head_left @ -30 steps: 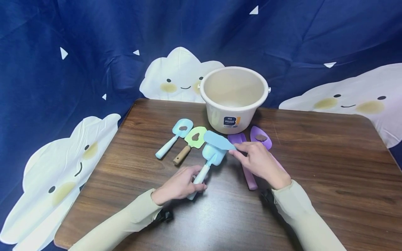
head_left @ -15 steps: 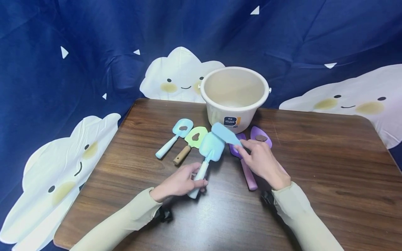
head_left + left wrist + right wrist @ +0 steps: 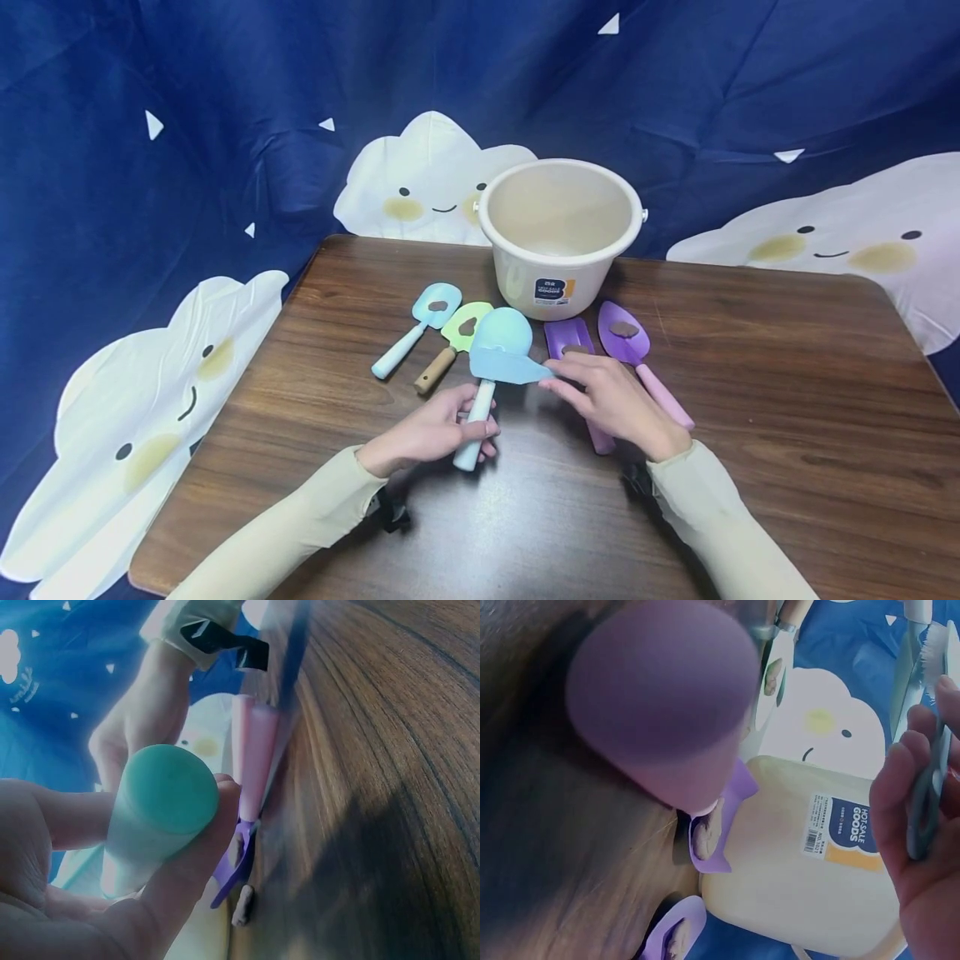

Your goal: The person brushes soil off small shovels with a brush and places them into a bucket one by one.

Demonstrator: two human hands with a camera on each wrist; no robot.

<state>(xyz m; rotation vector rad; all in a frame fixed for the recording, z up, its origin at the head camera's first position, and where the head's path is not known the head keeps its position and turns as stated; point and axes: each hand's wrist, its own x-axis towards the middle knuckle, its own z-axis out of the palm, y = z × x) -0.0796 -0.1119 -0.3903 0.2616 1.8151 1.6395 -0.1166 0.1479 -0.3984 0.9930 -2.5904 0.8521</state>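
Gripping, fingers curled: your left hand point(image 3: 426, 432) round the smooth cylindrical handle of a pale-blue shovel point(image 3: 504, 327); your right hand point(image 3: 611, 396) pinches a flat, white-bristled blue brush point(image 3: 504, 367) over the rounded blade, contact unclear. Farther: lobed green trowel point(image 3: 454, 333), pointed purple trowel point(image 3: 611, 317); wood-grain table point(image 3: 787, 392) running right to a rounded corner; glossy beige bucket point(image 3: 517, 279) near the far edge

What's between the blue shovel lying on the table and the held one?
In the head view, the green shovel lies between the resting blue shovel and the held shovel.
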